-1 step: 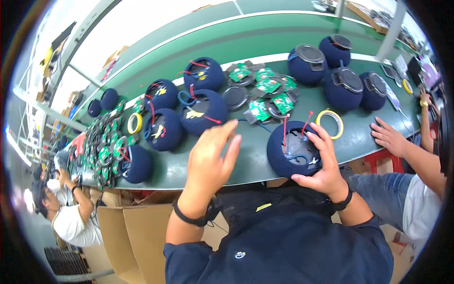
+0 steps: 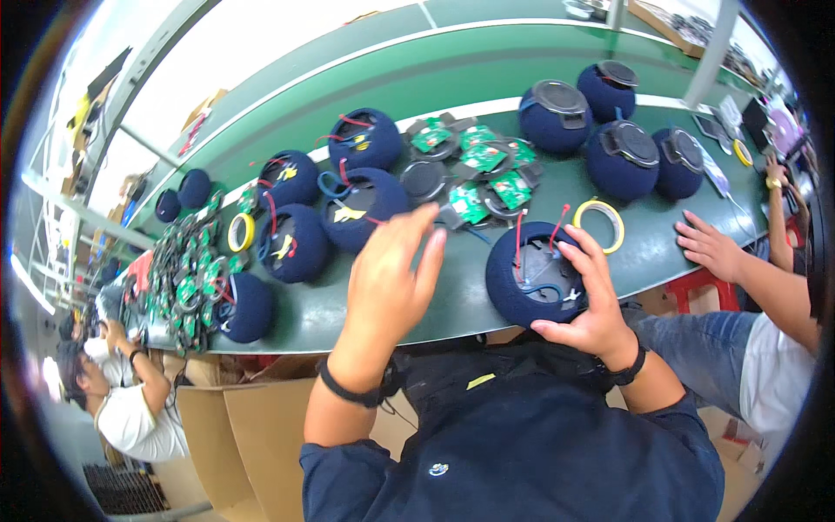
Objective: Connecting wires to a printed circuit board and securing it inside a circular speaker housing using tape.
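A round, navy fabric-covered speaker housing (image 2: 511,280) stands on the bench in front of me, its open top facing up toward me. Red wires stick up out of it, and a blue cable lies inside its dark cavity. My right hand (image 2: 598,300) grips its right side, the thumb at the near edge and the fingers over the rim. My left hand (image 2: 393,278) is raised left of it, empty, thumb apart from the fingers. Just beyond the left hand sits another open housing (image 2: 374,196) with a yellow connector, partly hidden by the fingers.
Circuit boards on black round parts (image 2: 487,157) lie mid-bench, with a bigger heap (image 2: 187,287) at left. Lidded housings (image 2: 622,161) stand at far right. A yellow tape roll (image 2: 600,226) lies beyond my right hand. A co-worker's hand (image 2: 709,248) rests on the bench at right.
The bench and its contents sit slightly further left in the picture. Both of my hands keep nearly the same pose, the right still on the housing.
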The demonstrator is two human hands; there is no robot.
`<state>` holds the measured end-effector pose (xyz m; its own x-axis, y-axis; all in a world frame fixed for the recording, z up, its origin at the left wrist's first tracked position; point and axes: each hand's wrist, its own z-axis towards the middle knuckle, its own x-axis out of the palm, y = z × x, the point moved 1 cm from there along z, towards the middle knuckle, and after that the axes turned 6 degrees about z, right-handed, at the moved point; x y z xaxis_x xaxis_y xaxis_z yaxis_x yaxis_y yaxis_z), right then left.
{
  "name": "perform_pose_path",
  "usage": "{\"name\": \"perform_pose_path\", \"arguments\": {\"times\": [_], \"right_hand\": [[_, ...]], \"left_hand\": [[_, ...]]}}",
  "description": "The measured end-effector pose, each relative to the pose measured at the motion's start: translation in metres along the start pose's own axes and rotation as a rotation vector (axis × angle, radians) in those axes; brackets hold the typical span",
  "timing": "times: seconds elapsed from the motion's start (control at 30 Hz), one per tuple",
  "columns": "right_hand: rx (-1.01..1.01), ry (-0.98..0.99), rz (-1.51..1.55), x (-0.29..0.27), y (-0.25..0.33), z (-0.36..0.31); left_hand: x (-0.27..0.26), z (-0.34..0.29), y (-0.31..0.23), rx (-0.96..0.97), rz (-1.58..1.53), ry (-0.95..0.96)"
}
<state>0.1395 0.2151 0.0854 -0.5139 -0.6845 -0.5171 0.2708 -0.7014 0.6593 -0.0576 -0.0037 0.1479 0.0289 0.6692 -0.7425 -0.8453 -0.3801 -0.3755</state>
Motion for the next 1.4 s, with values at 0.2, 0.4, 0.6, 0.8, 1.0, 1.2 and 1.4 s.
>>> {"name": "perform_pose_path", "arguments": {"times": [0.2,0.4,0.6,0.8,1.0,1.2,1.4], "right_hand": [[0.07,0.02,0.094,-0.019,0.0,0.006],[0.296,0.117,0.368,-0.029,-0.025,0.046],[0.338,0.241,0.674,-0.021,-0.032,0.041],[0.369,-0.024,0.528,0.001,-0.013,0.026],[0.243,0.025,0.624,-0.015,-0.031,-0.006],[0.199,0.135,0.341,-0.026,-0.016,-0.005],[0.202,0.05,0.232,-0.01,-0.001,-0.001]], "left_hand": [[0.066,0.098,0.004,-0.209,0.312,0.351],[0.101,0.108,0.025,-0.27,0.242,0.384],[0.12,0.097,0.05,-0.353,-0.325,0.183],[0.099,0.087,0.03,-0.387,-0.58,-0.041],[0.041,0.021,-0.015,-0.481,-0.748,-0.113],[0.025,-0.08,-0.005,-0.668,-0.67,-0.169],[0.024,-0.089,0.022,-0.462,0.221,0.024]]}}
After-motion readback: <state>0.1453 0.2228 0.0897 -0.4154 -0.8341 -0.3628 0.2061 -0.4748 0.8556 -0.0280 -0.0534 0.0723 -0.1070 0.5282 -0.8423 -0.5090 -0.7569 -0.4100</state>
